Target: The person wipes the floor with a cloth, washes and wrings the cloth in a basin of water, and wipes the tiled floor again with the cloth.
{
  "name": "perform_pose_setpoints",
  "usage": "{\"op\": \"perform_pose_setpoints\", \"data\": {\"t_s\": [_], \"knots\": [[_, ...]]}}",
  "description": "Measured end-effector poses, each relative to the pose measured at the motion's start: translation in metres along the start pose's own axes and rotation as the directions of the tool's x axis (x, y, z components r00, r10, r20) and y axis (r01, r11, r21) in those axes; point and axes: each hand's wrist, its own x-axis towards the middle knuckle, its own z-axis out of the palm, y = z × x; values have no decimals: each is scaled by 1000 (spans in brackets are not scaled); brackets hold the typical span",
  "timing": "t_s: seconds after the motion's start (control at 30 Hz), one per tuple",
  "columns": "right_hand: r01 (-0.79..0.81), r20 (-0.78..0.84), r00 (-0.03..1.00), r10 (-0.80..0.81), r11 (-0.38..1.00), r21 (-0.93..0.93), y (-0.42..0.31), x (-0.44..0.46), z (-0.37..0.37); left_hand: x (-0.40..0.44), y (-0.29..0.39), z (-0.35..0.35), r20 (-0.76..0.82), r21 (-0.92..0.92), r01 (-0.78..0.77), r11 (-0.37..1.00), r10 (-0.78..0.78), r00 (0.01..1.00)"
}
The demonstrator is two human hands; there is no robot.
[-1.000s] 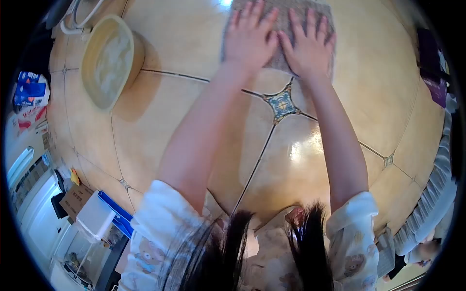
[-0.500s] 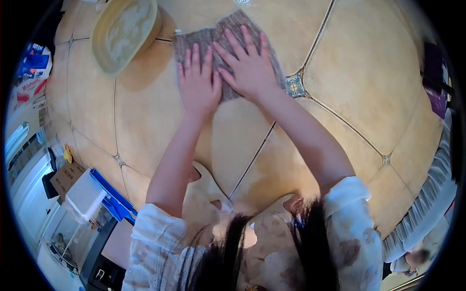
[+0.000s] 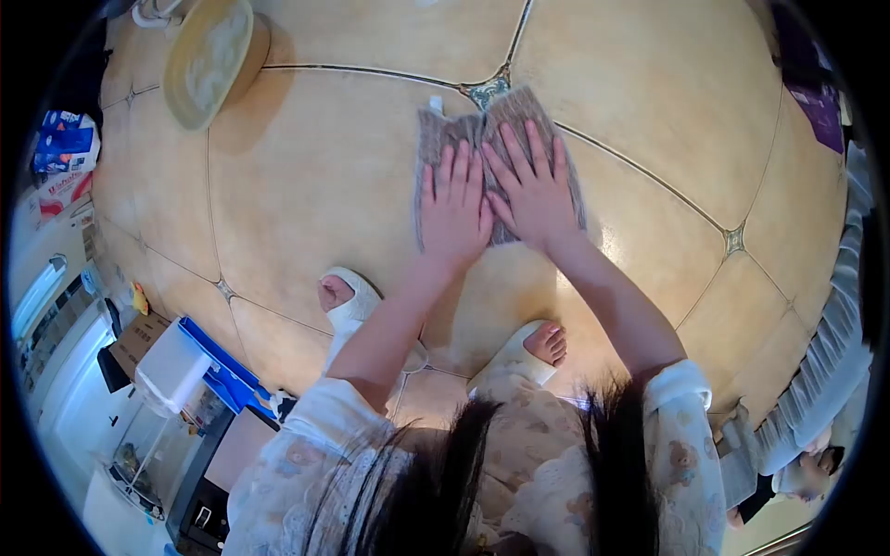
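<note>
A greyish-brown cleaning cloth [image 3: 440,130] with a small white tag lies flat on the tiled floor [image 3: 315,176]. My left hand [image 3: 454,208] rests on its left half, palm down with fingers stretched out. Beside it, my right hand [image 3: 536,195] presses flat on the right half, fingers spread. The thumbs are close together near the cloth's middle. Both arms reach forward from rolled white sleeves, and neither hand grips the cloth.
A yellow basin [image 3: 243,69] with suds or water stands at the upper left. My feet in white slippers [image 3: 357,301] are below the cloth. A blue-and-white package [image 3: 67,141] and a cardboard box [image 3: 139,341] line the left; a pleated white fabric [image 3: 807,380] hangs right, with another person beyond.
Both hands and the cloth have slid across the floor, away from the basin and nearer my feet. My slippers now show more fully as the view has shifted.
</note>
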Motion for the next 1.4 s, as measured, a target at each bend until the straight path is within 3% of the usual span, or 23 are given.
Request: {"op": "perform_pose_setpoints", "data": {"t_s": [0.27, 0.43, 0.57, 0.83, 1.03, 1.13, 1.23, 1.4], "knots": [[-19, 60, 998, 19, 1000, -6, -9, -98, 19, -78, 49, 27, 85, -52, -63, 997, 67, 994], [-43, 148, 988, 45, 999, -11, -2, -124, 22, -82, 64, 26, 110, -81, -144, 986, 152, 982], [-145, 114, 982, 153, 986, -78, 34, -98, -4, -17, 73, 19, 98, -81, -246, 966, 254, 962], [-366, -294, 902, 317, 921, -131, 130, -9, -21, 143, 82, 44, -134, -7, -401, 916, 396, 908], [-523, -324, 826, 461, 842, -136, 128, 43, -40, 196, 55, 20, -72, 20, -411, 911, 411, 909], [-477, -292, 857, 424, 867, -144, 108, 60, -35, 177, 32, 4, -70, 35, -344, 938, 345, 936], [-391, -242, 904, 353, 911, -131, 77, 68, -23, 148, -5, 13, -172, 73, -325, 943, 333, 927], [-227, -210, 955, 207, 971, -74, 14, 41, 6, 74, -30, -4, -51, 86, -263, 961, 268, 962]]}}
